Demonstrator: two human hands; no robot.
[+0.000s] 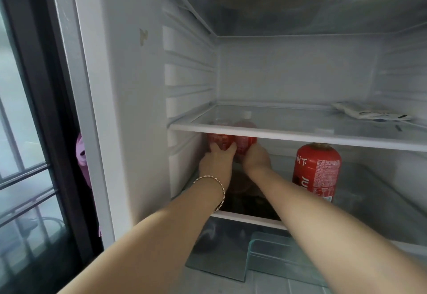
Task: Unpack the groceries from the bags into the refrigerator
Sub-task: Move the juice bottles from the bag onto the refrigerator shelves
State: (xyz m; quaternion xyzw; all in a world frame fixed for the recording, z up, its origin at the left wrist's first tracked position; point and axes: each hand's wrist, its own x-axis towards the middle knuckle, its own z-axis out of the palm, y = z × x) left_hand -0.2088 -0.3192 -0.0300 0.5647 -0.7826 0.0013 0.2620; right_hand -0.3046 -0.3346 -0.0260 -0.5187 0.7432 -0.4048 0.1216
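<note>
Three red bottles in the fridge (pixel 138 85), all upright on the lower shelf (pixel 251 219). Two at far left, touching: left bottle (pixel 218 140) grasped by the left hand (pixel 217 162), middle bottle (pixel 245 142) grasped by the right hand (pixel 255 159). Right bottle (pixel 316 171) well apart, nearer, untouched. One glass shelf (pixel 288 135) above, its white edge crossing the two far bottles. One flat packet (pixel 372 114) on it, far right. One bracelet (pixel 213 188) on the left wrist. One clear drawer (pixel 277 254) below.
</note>
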